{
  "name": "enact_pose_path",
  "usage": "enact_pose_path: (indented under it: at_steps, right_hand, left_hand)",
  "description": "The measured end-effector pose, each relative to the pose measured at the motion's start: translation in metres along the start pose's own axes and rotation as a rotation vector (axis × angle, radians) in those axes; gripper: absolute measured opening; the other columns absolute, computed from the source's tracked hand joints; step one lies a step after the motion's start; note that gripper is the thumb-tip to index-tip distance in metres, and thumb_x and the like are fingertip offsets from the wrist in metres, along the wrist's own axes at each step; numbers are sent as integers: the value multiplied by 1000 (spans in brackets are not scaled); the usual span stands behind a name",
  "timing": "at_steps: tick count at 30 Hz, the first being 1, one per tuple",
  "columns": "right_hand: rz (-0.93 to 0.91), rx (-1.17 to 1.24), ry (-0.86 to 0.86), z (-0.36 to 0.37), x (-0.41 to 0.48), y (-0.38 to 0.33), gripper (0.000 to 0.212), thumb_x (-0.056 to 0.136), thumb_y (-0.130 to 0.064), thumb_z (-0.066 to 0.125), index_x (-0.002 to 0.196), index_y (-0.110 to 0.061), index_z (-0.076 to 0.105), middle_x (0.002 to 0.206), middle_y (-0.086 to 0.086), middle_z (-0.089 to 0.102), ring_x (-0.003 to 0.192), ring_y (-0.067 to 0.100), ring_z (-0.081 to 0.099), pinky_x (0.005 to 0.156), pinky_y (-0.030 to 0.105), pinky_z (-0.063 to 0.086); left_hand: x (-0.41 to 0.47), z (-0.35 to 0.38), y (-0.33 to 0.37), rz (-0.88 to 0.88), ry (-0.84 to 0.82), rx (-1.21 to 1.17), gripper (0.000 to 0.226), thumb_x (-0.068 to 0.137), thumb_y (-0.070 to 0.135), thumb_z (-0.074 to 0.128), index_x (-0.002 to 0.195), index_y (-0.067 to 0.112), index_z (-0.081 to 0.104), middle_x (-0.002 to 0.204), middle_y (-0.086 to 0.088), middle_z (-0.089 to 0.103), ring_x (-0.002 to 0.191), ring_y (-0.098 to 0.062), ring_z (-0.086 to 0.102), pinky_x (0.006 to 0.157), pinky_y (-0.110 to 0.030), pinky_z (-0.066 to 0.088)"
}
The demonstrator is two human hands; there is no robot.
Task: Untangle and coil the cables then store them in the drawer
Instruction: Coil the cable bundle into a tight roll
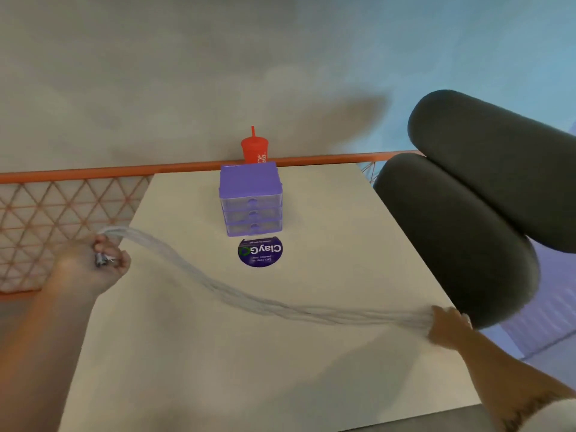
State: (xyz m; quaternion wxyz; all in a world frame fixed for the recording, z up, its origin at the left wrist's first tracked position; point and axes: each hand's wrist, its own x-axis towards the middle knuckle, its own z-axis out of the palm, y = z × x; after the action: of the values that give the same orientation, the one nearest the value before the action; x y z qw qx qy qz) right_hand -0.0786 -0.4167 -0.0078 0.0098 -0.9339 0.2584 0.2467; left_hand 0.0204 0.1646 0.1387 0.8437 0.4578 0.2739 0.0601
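Note:
A pale grey cable [237, 294], blurred by motion, stretches in a sagging line across the beige table [218, 353]. My left hand [99, 263] grips one end at the table's left edge, with a loop arching over the fist and small connectors showing in the fingers. My right hand [448, 327] is closed on the other end at the right edge. A purple drawer unit [251, 199] with three clear drawers, all pushed in, stands at the back middle of the table.
A red cup with a straw [255, 151] stands behind the drawer unit. A round purple sticker [260, 251] lies in front of it. An orange railing with mesh [62, 210] runs along the back and left. Two dark padded rolls [467, 207] overhang the right side.

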Motion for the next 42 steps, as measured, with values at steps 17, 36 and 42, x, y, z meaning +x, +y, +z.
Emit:
enact_pose_path:
  at_steps: [17, 36, 42]
  right_hand:
    - [-1182, 680, 153, -141, -201, -401, 92, 76, -40, 72, 148, -22, 16, 152, 3, 27, 138, 18, 27, 111, 32, 25]
    - [-1155, 722, 85, -128, -165, -386, 38, 96, -38, 43, 67, -14, 40, 59, -4, 36, 56, 14, 35, 57, 29, 30]
    - [-1155, 655, 201, -128, -108, -382, 39, 95, -42, 39, 63, -20, 38, 61, -3, 39, 60, 15, 39, 63, 31, 35]
  left_hand:
    - [-24, 2, 78, -27, -545, 613, 49, 90, 37, 47, 45, 18, 54, 39, 7, 32, 34, -7, 33, 47, -19, 46]
    - [27, 34, 35, -57, -365, -309, 35, 86, 32, 45, 54, 18, 48, 40, 9, 31, 34, -5, 30, 58, -17, 38]
    - [57, 57, -2, 30, -415, -443, 51, 97, 33, 35, 51, 17, 50, 42, 10, 32, 36, -5, 31, 61, -19, 35]
